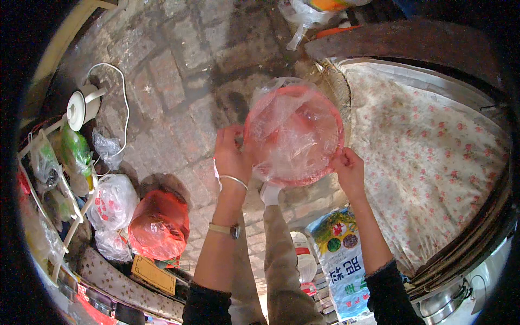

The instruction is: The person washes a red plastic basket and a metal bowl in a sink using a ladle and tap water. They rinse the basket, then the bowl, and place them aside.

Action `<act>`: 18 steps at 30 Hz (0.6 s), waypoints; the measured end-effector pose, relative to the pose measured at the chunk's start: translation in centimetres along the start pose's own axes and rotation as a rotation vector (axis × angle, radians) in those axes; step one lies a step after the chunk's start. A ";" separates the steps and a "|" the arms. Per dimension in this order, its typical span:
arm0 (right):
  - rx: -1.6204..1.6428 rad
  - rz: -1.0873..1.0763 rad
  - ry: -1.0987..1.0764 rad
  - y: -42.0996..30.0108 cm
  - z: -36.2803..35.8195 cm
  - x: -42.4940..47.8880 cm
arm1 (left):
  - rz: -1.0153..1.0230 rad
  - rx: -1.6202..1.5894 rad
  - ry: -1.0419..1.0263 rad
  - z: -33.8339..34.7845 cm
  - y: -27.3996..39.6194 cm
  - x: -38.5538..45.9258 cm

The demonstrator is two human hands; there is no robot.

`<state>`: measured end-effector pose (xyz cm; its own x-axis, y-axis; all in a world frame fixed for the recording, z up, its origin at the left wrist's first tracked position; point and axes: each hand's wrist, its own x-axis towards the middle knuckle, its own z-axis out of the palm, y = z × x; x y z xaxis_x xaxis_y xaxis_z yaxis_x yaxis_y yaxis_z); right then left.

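Observation:
Before me is a round red plastic bin or basin with a clear plastic bag [290,130] spread over its mouth. The red rim [340,118] shows through the film, and the bag hangs loosely inside and bunches beyond the far side. My left hand [233,156] is at the left rim, its fingers curled on the bag's edge and partly hidden. On the lower right, my right hand [350,170] pinches the bag against the rim. A bracelet and a wristwatch [234,231] are on my left arm. My white shoe [271,193] shows just below the rim.
Brick floor [174,113] surrounds me. At left stand a white electric pot [83,107] with a cord, a rack [67,174] of bagged goods, and a red bag [160,225]. A floral cloth [422,162] covers a surface at right. A printed sack [339,264] and plastic jug [304,256] lie below.

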<state>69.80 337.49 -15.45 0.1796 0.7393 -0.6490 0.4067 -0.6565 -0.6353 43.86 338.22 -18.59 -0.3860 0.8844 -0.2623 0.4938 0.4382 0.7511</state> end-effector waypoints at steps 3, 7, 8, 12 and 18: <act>-0.001 -0.007 -0.050 0.1 -1.2 0.1 | -0.296 -0.479 -0.020 -0.5 -2.5 1.4; 0.071 -0.003 -0.129 0.7 -2.3 0.4 | -0.787 -0.704 -0.251 -2.2 -4.6 3.1; 0.121 -0.006 -0.134 0.9 -2.2 0.4 | -0.817 -0.690 -0.291 -2.0 -5.5 3.2; 0.226 -0.034 -0.177 0.3 -1.1 0.3 | -0.892 -0.678 -0.670 -2.8 -6.3 2.9; 0.021 -0.061 -0.135 1.9 -1.8 1.1 | -0.176 -0.243 0.029 -5.4 -0.8 1.6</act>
<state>72.42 337.30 -16.62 0.0325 0.7523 -0.6580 0.3938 -0.6148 -0.6834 38.60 338.42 -16.34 -0.4731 0.7916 -0.3866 0.2174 0.5302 0.8195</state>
